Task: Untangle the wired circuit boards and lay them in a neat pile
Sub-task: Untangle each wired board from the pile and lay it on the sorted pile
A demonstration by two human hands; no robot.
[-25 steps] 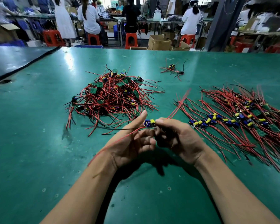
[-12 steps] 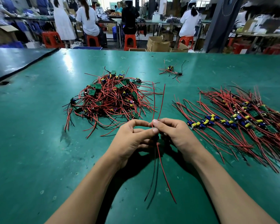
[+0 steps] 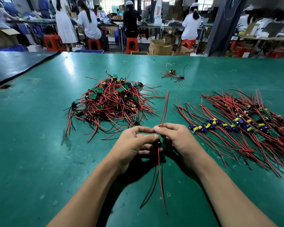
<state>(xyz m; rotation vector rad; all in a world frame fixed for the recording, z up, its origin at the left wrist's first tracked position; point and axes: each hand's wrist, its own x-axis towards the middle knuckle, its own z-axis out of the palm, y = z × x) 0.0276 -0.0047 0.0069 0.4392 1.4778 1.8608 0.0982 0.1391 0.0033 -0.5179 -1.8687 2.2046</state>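
Left grip (image 3: 133, 141): centre frame, fingers curled round the board, thumb pressed on top
Right grip (image 3: 177, 140): right beside it, fingertips meeting the left's, pinching the red wires at their base
Board (image 3: 158, 143): tucked between both grips, mostly hidden, held off the desk
Red wires (image 3: 165, 108): two leads rising from the fingertips toward mid-frame
Lower leads (image 3: 161, 177): one red with black beside it, trailing to bottom centre
Tangle (image 3: 111, 102): heaped left of centre, boards and wires knotted
Neat pile (image 3: 236, 125): right of frame, boards in a row, wires fanned out
Stray bunch (image 3: 172, 74): upper centre-right, well apart from both
Desk (image 3: 39, 145): green, scuffed, carrying everything
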